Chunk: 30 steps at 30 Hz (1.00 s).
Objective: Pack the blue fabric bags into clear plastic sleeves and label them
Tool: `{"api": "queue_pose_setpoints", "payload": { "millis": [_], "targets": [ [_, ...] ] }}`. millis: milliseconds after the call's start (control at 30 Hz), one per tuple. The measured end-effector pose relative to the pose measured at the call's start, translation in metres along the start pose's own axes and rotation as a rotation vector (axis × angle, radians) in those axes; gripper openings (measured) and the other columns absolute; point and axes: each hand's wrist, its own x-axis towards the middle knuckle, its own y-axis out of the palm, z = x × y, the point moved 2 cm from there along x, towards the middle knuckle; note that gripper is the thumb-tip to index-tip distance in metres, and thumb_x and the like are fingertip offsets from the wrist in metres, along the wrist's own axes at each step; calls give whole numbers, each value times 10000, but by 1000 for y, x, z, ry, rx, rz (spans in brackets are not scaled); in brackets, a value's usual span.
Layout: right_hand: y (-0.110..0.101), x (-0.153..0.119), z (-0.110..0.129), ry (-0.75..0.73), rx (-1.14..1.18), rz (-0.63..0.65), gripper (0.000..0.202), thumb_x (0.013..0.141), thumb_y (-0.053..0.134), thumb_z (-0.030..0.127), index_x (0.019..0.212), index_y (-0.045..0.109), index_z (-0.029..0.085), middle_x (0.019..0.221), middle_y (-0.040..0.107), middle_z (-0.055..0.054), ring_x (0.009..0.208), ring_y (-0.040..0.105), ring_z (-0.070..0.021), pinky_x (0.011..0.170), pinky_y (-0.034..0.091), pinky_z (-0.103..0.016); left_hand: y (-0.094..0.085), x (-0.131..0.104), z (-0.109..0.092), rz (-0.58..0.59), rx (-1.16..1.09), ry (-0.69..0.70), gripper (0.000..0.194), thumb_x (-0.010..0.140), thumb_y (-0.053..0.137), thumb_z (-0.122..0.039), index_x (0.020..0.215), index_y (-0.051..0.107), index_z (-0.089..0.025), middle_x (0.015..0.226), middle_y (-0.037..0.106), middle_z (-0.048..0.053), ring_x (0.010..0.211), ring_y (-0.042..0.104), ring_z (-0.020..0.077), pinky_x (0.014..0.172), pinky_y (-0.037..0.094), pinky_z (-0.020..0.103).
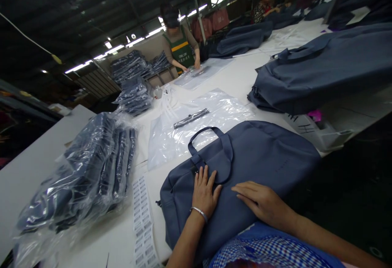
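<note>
A dark blue bag with looped handles lies flat at the near edge of the white table. My left hand, a silver bangle at its wrist, rests on the bag with fingers spread, just below the base of a handle. Lying on the bag further right is my right hand, its fingers stretched out side by side. Neither hand grasps anything. Just beyond the bag, a clear plastic bag is spread on the table, with a dark narrow strip in plastic on it.
Plastic-wrapped bags are piled at left, beside a sheet of barcode labels. More blue bags are stacked at right above a plastic bin. Across the table a co-worker in a green apron handles clear plastic.
</note>
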Motion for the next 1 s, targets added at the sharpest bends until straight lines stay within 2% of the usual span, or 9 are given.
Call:
{"api": "queue_pose_setpoints", "payload": {
  "millis": [67, 133, 200, 300, 400, 500, 633, 800, 1000],
  "targets": [
    [1, 4, 5, 198, 187, 194, 329, 969, 476, 395, 998, 735, 194, 856, 740, -69, 738, 691, -179, 715, 575, -284, 1, 0, 0, -5, 1, 4, 517, 944, 454, -403, 1432, 421, -235, 1569, 321, 132, 1458, 246, 330, 1133, 343, 592],
    [0, -7, 2, 494, 375, 417, 508, 953, 445, 539, 798, 735, 152, 637, 693, -52, 489, 607, -125, 492, 502, -209, 2, 0, 1, -11, 0, 4, 515, 947, 449, -401, 1433, 421, -234, 1568, 322, 135, 1457, 246, 333, 1131, 345, 592],
    [-3, -27, -10, 773, 442, 500, 685, 907, 409, 675, 611, 693, 127, 495, 621, -53, 363, 510, -91, 380, 403, -172, 4, 0, 2, -22, -3, 3, 512, 948, 449, -393, 1436, 418, -240, 1569, 320, 136, 1458, 242, 335, 1132, 341, 593],
    [-6, -59, -36, 1048, 346, 364, 833, 832, 337, 813, 471, 634, 123, 418, 565, -76, 305, 458, -85, 331, 363, -177, 7, -1, 2, -41, -21, 0, 517, 944, 461, -383, 1441, 411, -247, 1571, 315, 134, 1461, 233, 334, 1136, 332, 592],
    [-2, -78, -53, 1213, 454, 140, 807, 795, 382, 835, 586, 683, 116, 562, 666, -127, 423, 592, -148, 376, 449, -211, 10, -1, 3, -56, -44, -3, 515, 937, 476, -379, 1433, 426, -248, 1571, 315, 133, 1464, 224, 337, 1138, 325, 595],
    [10, -78, -52, 1232, 864, -93, 622, 789, 568, 733, 910, 710, 139, 874, 746, -130, 780, 720, -233, 646, 592, -299, 13, -2, 2, -76, -54, 2, 508, 934, 482, -371, 1425, 437, -249, 1569, 322, 130, 1464, 227, 336, 1138, 320, 601],
    [26, -66, -36, 1168, 1262, -207, 490, 801, 673, 566, 1064, 654, 153, 1056, 730, -129, 1053, 675, -263, 956, 536, -392, 14, -3, 3, -98, -58, 6, 514, 928, 494, -365, 1426, 432, -254, 1566, 328, 128, 1462, 232, 337, 1132, 327, 605],
    [37, -53, -28, 1113, 1320, -223, 433, 803, 701, 455, 1113, 636, 160, 1157, 701, -126, 1137, 631, -296, 986, 530, -452, 10, 0, 9, -41, -94, 1, 494, 950, 446, -384, 1428, 430, -264, 1564, 335, 118, 1459, 241, 322, 1131, 334, 593],
    [37, -25, -25, 869, 1239, -351, 382, 766, 749, 345, 1098, 665, 177, 1245, 665, -77, 1214, 579, -291, 1047, 495, -463, 6, 10, 15, -19, -163, -84, 483, 950, 438, -414, 1402, 466, -246, 1555, 348, 125, 1460, 226, 321, 1143, 297, 610]
  ]
}}
